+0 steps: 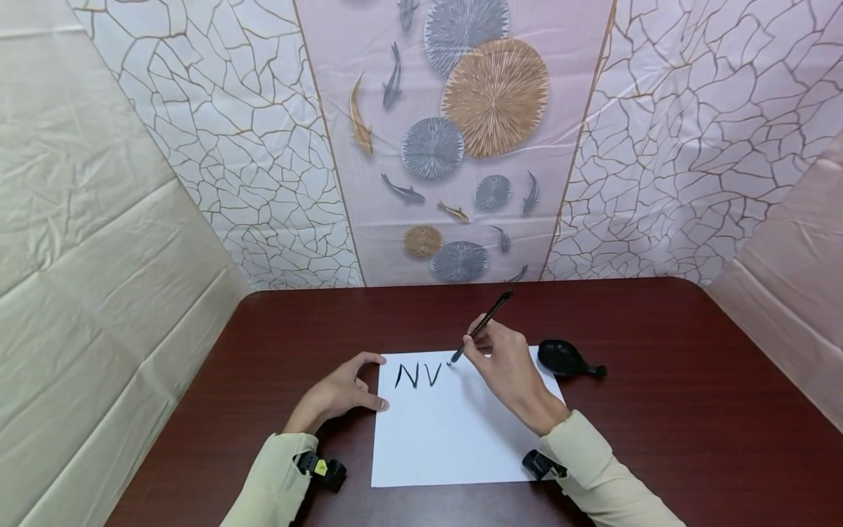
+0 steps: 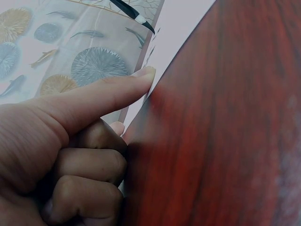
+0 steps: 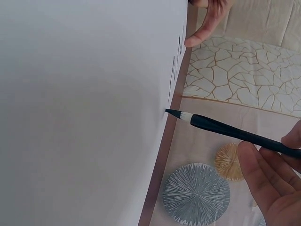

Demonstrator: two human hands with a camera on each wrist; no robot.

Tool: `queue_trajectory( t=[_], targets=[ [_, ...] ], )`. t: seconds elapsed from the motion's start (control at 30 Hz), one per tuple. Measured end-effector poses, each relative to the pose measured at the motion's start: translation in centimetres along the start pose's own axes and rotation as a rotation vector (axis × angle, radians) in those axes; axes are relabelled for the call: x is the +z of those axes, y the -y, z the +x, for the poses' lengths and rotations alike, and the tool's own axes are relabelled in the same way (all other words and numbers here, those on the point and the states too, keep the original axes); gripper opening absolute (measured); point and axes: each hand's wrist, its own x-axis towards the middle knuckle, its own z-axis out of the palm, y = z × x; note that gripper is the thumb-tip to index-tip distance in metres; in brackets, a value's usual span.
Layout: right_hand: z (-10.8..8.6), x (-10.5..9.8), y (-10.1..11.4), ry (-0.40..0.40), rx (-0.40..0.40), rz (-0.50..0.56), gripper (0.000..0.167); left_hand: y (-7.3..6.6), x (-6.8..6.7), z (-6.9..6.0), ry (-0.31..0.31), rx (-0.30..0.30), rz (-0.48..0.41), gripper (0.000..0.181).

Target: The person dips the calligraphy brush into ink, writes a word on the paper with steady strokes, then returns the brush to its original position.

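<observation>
A white sheet of paper [image 1: 454, 439] lies on the table, with the black letters N and V near its upper left. My left hand [image 1: 342, 391] presses the sheet's left side with the tips of its thumb and index finger; the other fingers [image 2: 91, 165] are curled under. In my right hand [image 1: 507, 366] I hold a black calligraphy brush [image 1: 482, 326], pinched along its handle and slanted. The brush's dark tip [image 3: 173, 113] meets the paper just right of the V, where a small mark shows. Below the handle, the brush has a white band of bristles.
A black spoon-shaped dish [image 1: 563, 359] with a short handle sits at the sheet's upper right corner, partly over it. The dark red wooden table [image 1: 658, 410] is bordered by patterned cloth [image 1: 454, 183] behind and plain cloth [image 1: 99, 241] at the sides.
</observation>
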Motion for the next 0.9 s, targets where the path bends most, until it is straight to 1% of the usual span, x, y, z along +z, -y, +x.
queue_trajectory(
  t=[0.57, 0.9],
  targets=[
    [0.01, -0.14, 0.06, 0.005, 0.002, -0.016, 0.004, -0.03, 0.05, -0.02, -0.003, -0.002, 0.002, 0.076],
    [0.01, -0.09, 0.09, 0.0, -0.001, -0.012, 0.003, -0.13, 0.12, 0.04, -0.011, -0.016, 0.006, 0.076]
  ],
)
